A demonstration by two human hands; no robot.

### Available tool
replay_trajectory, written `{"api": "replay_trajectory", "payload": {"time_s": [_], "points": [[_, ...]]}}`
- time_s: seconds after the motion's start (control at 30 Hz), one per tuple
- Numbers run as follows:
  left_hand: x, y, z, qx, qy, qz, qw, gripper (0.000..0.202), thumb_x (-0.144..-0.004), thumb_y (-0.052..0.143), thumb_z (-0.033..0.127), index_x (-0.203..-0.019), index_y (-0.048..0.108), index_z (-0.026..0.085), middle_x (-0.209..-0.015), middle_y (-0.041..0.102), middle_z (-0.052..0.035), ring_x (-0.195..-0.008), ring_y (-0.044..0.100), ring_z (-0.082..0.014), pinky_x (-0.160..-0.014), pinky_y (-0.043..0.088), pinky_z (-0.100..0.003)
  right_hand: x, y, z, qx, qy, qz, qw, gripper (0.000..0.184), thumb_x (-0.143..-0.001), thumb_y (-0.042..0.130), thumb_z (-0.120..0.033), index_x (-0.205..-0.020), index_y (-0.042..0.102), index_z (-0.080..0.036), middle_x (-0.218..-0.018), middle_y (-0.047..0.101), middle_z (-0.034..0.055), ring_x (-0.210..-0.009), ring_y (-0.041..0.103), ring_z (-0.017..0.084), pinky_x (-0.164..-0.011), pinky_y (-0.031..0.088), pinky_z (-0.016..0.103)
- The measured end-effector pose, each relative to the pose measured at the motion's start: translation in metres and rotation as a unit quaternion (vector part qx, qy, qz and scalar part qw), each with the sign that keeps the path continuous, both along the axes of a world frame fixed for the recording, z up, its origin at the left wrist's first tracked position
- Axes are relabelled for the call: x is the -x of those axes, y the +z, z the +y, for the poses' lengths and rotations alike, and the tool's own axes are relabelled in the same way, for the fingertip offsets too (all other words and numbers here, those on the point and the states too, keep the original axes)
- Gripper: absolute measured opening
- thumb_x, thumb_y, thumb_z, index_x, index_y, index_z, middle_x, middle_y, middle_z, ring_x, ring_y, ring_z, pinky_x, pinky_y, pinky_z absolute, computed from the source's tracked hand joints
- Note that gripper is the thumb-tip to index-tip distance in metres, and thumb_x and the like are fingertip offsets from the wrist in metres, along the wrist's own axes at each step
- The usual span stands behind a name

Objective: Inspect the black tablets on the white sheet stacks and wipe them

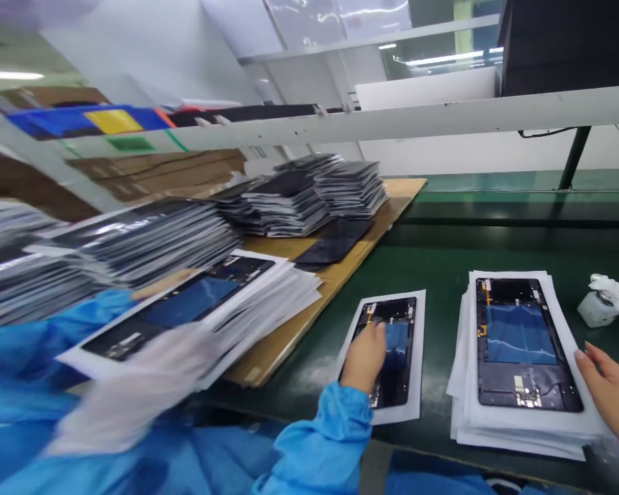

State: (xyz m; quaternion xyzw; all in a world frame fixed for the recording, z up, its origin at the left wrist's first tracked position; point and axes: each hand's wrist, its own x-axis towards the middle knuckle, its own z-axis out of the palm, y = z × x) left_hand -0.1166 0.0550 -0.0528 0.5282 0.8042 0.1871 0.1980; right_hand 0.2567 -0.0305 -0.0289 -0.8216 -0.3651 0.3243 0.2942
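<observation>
My left hand (364, 357), in a blue sleeve, rests with curled fingers on a dark tablet panel (392, 347). The panel has a blue film and lies on a single white sheet (413, 405) on the green bench. My right hand (609, 392) is bare and comes in from the right edge. Its fingertips touch the right side of a stack of white sheets (516, 430). On top of that stack lies another dark panel (526, 340) with blue film. The right hand's fingers are apart and hold nothing.
On the left, a person's blue sleeve (41, 344) and a blurred white glove (134, 392) are at a sheet pile carrying a panel (196, 302). Tall stacks of dark panels (309, 189) sit on cardboard (289, 330). A white bottle (598, 302) stands far right, under a shelf rail (392, 124).
</observation>
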Motion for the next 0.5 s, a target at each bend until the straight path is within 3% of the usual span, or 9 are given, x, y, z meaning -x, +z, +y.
{"api": "replay_trajectory", "payload": {"time_s": [0.03,0.1,0.17,0.3,0.5], "points": [[-0.022,0.004,-0.001,-0.016,-0.051,-0.020,0.998,0.037,-0.085,0.029,0.031,-0.102,0.055,0.011,-0.112,0.054,-0.0145,-0.108,0.047,-0.0236,-0.091,0.031,-0.029,0.000,0.001,0.006,0.021,0.013,0.001,1.000,0.059,-0.068,0.051,-0.054,-0.115,0.054,-0.019,-0.112,0.058,0.0100,-0.101,0.052,0.030,-0.085,0.037,0.040],[-0.068,0.013,-0.007,-0.016,-0.183,-0.109,0.977,0.038,-0.085,0.030,0.037,-0.090,0.059,0.012,-0.099,0.060,-0.0123,-0.096,0.053,-0.0212,-0.085,0.034,-0.027,-0.002,-0.001,0.016,0.054,0.035,0.015,0.998,0.061,-0.068,0.049,-0.055,-0.117,0.052,-0.018,-0.102,0.062,0.0102,-0.093,0.056,0.030,-0.081,0.039,0.040],[-0.107,0.020,-0.013,0.024,-0.232,-0.140,0.962,0.042,-0.083,0.031,0.044,-0.079,0.059,0.013,-0.086,0.062,-0.0118,-0.083,0.056,-0.0215,-0.074,0.037,-0.027,-0.004,-0.002,0.023,0.066,0.057,0.030,0.996,0.055,-0.070,0.047,-0.054,-0.111,0.056,-0.019,-0.092,0.066,0.0076,-0.085,0.059,0.028,-0.076,0.041,0.038],[-0.144,0.023,-0.018,0.065,-0.220,-0.114,0.967,0.033,-0.081,0.036,0.042,-0.072,0.053,0.015,-0.079,0.060,-0.0090,-0.074,0.054,-0.0196,-0.061,0.033,-0.026,-0.003,0.001,0.027,0.059,0.091,0.011,0.994,0.039,-0.072,0.045,-0.049,-0.092,0.062,-0.021,-0.088,0.066,0.0057,-0.084,0.058,0.026,-0.074,0.040,0.034],[-0.142,0.024,-0.017,0.048,-0.178,-0.122,0.975,0.026,-0.082,0.036,0.032,-0.063,0.044,0.016,-0.072,0.055,-0.0055,-0.070,0.050,-0.0168,-0.061,0.030,-0.025,0.018,0.033,0.020,0.017,0.103,-0.050,0.993,0.035,-0.075,0.038,-0.052,-0.086,0.061,-0.027,-0.088,0.064,0.0025,-0.082,0.055,0.025,-0.070,0.038,0.033]]}}
